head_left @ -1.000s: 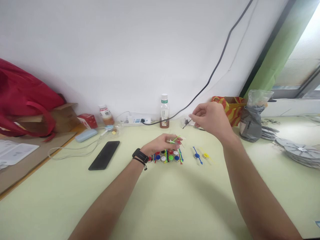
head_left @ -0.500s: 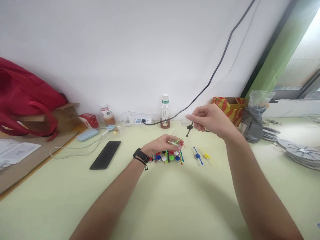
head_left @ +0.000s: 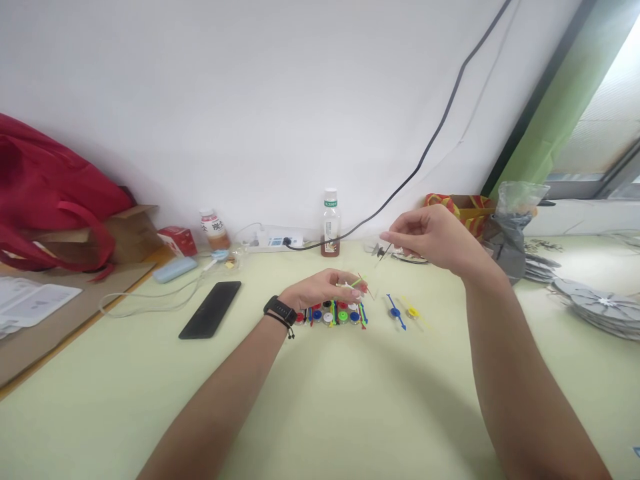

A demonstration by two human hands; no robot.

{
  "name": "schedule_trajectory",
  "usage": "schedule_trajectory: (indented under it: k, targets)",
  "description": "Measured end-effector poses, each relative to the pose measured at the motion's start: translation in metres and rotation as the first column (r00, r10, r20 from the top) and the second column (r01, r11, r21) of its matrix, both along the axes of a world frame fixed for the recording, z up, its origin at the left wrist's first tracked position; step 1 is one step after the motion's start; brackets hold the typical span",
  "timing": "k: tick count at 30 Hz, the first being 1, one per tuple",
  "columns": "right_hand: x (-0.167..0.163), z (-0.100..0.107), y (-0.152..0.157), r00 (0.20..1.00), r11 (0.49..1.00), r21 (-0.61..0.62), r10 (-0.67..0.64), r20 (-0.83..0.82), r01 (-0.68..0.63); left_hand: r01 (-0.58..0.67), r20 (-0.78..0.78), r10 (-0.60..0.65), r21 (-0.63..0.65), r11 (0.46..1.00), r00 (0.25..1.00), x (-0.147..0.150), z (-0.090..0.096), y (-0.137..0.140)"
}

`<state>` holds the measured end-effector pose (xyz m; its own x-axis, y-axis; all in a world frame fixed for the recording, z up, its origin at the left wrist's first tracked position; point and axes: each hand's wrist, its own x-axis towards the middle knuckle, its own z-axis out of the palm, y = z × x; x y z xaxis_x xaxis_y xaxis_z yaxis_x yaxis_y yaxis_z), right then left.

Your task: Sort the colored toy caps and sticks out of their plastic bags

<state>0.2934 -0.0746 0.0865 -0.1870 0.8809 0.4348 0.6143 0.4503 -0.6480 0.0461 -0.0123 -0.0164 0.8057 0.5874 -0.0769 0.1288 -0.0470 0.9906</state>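
Observation:
My right hand is raised over the table, its thumb and fingers pinched on a black spinner arrow with a round hub. Lower and to the left, my left hand is closed on a small bunch of spinner arrows in green, red and white. Just below it stand rows of spinners with coloured hubs and arrows, partly covered by the hand. On the table to their right lie a blue spinner arrow and a yellow spinner arrow.
A black phone lies left of my left hand. Against the wall are a drink bottle, a power strip and a second bottle. Stacked grey discs and a grey bag are at right. A black cable hangs across the wall.
My right hand has moved slightly right, and the black spinner arrow in it has turned to a different angle. My left hand has stayed nearly in place with its bunch.

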Motion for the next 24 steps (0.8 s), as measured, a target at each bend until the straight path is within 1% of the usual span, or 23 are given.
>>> schedule_trajectory:
  k: [2,4,7,9,12,16,18,20,22,24]
  targets:
    - [-0.004,-0.003,0.001,0.996,0.996,0.079,-0.043,0.072,0.038,-0.014,-0.005,0.014,-0.014,1.0,1.0,0.001,-0.001,0.0]
    - [-0.008,-0.006,0.002,0.987,0.991,0.126,-0.072,0.145,0.054,-0.023,-0.009,0.023,-0.029,0.999,1.0,0.001,-0.002,0.0]
    - [-0.016,-0.012,0.004,0.969,0.985,0.145,-0.119,0.216,0.089,-0.011,-0.004,0.011,-0.036,0.999,1.0,0.003,-0.005,0.001]
    - [-0.02,-0.015,0.005,0.964,0.986,0.136,-0.124,0.237,0.094,0.009,0.006,-0.009,-0.041,0.999,1.0,0.005,-0.006,0.001]
    - [-0.021,-0.013,0.003,0.964,0.988,0.141,-0.101,0.246,0.068,0.004,0.026,-0.002,-0.067,0.998,1.0,0.007,-0.008,0.0]
    - [-0.018,-0.003,-0.007,0.97,0.976,0.206,-0.111,0.216,0.066,-0.01,0.062,0.02,-0.156,0.988,0.998,0.007,-0.01,0.001]
    - [-0.015,0.002,-0.012,0.974,0.97,0.231,-0.118,0.191,0.073,-0.013,0.125,0.04,-0.212,0.977,0.991,0.006,-0.011,0.003]
    - [-0.012,0.005,-0.014,0.979,0.965,0.247,-0.127,0.161,0.085,-0.03,0.217,0.086,-0.245,0.969,0.972,0.006,-0.012,0.006]
    - [-0.007,0.006,-0.013,0.979,0.965,0.244,-0.136,0.15,0.097,-0.059,0.291,0.127,-0.232,0.971,0.948,0.006,-0.013,0.007]
    - [0.0,0.004,-0.008,0.973,0.972,0.213,-0.141,0.184,0.101,-0.094,0.31,0.148,-0.182,0.979,0.939,0.007,-0.013,0.008]
